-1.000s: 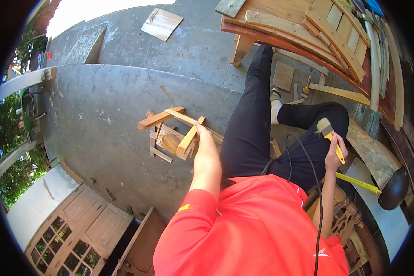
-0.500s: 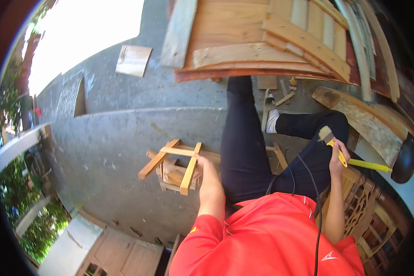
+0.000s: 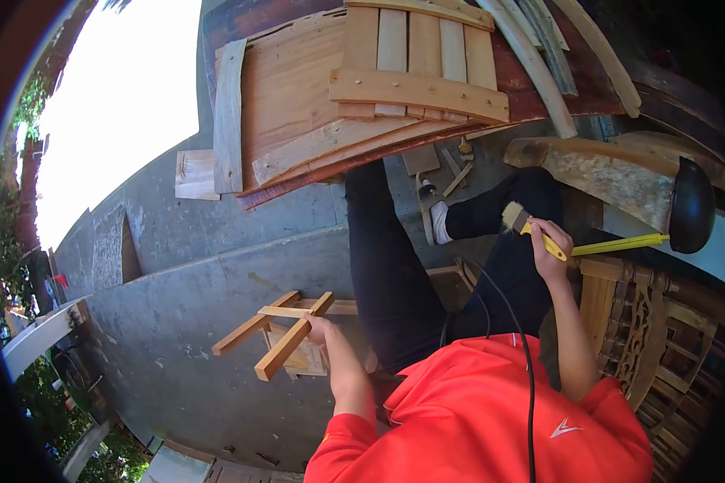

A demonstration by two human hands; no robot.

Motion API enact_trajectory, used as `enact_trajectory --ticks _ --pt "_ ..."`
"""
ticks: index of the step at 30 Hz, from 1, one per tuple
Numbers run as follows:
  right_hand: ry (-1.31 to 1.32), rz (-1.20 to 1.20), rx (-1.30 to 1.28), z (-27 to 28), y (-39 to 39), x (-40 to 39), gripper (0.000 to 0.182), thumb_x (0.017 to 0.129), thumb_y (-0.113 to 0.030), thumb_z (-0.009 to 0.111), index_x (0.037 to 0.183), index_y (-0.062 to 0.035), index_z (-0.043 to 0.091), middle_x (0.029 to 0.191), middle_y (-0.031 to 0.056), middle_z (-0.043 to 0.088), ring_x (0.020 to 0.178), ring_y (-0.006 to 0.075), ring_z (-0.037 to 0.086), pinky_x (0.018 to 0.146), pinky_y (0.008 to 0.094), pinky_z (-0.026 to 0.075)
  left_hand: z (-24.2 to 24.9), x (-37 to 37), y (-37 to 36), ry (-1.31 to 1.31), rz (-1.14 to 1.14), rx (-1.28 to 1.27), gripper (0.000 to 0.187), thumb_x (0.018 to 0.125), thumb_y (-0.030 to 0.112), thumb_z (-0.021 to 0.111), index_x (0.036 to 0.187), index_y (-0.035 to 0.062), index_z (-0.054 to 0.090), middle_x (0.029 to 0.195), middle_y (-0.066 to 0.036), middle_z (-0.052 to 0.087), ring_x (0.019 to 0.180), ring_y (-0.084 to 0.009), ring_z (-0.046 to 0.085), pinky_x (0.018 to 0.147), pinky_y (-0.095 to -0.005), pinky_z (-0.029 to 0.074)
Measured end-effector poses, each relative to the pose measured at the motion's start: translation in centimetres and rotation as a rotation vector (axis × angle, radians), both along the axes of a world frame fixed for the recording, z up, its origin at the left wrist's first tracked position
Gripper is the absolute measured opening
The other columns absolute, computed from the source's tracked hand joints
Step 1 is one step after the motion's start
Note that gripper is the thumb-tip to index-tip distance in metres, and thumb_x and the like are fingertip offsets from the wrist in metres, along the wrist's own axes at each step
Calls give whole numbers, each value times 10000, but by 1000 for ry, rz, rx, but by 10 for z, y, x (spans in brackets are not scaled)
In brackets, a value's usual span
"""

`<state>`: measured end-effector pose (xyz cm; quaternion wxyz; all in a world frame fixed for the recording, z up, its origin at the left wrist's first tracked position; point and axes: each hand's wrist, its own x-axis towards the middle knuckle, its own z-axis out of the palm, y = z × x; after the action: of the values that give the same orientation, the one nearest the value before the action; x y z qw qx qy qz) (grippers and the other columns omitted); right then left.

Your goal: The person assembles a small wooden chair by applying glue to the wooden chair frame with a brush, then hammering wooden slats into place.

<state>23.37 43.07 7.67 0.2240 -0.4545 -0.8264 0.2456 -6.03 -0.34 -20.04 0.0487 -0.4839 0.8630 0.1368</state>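
Note:
My left hand [image 3: 317, 329] is closed on a small wooden frame [image 3: 282, 348], gripping it near the joint between a leg and the crossbar. The frame's two legs point down and to the left. Under it a wooden stool-like piece [image 3: 304, 357] shows in part. In my right hand [image 3: 553, 251] is a paintbrush [image 3: 537, 229] with a yellow handle; its pale bristles point up and left, touching nothing that I can make out. A yellow bar [image 3: 620, 244] lies just right of that hand.
Slatted wood and boards [image 3: 419, 88] are stacked on a workbench ahead. A long rough plank [image 3: 596, 173] and a black rounded object [image 3: 693, 205] are at the right, above carved wooden furniture [image 3: 644, 338]. A dark cable [image 3: 530, 386] hangs over the red shirt.
The view has turned, so the bench, legs and hands appear shifted left. The wooden frame looks tilted differently in my left hand. Both hands keep their holds.

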Motion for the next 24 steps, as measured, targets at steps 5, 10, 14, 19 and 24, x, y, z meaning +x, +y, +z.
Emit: enact_trajectory --ticks 5,10,14,19,24 --pt "31 -4 9 1 1 0 121 949 -83 644 965 -3 733 882 135 739 813 298 734 696 343 553 38 -7 -23 81 -206 -207 570 890 579 678 1022 33 771 1013 -169 759 1009 -389 695 954 -533 494" --pt "62 3 31 5 1 -1 115 946 -89 646 951 -14 734 880 123 742 800 290 730 687 350 553 63 -44 -117 282 -303 -82 642 879 558 738 984 -75 725 908 -234 739 848 -387 706 794 -490 546" --pt "96 27 39 6 2 -5 108 943 -91 650 938 -22 732 879 117 744 792 288 726 680 356 550 114 -60 -135 393 -184 294 631 922 530 717 1051 -87 710 979 -176 725 859 -315 685 785 -465 553" --pt "115 58 40 8 1 -5 109 945 -94 649 935 -22 730 881 116 745 804 291 728 689 357 556 169 -50 -155 495 -187 555 685 920 553 688 1190 -77 678 1159 -168 686 978 -294 669 821 -479 545" --pt "162 103 12 6 2 -9 113 949 -99 651 933 -16 727 895 119 747 825 299 733 703 362 563 242 -40 -157 745 -244 663 621 953 469 674 1193 -104 665 1116 -125 667 931 -244 640 824 -411 533"
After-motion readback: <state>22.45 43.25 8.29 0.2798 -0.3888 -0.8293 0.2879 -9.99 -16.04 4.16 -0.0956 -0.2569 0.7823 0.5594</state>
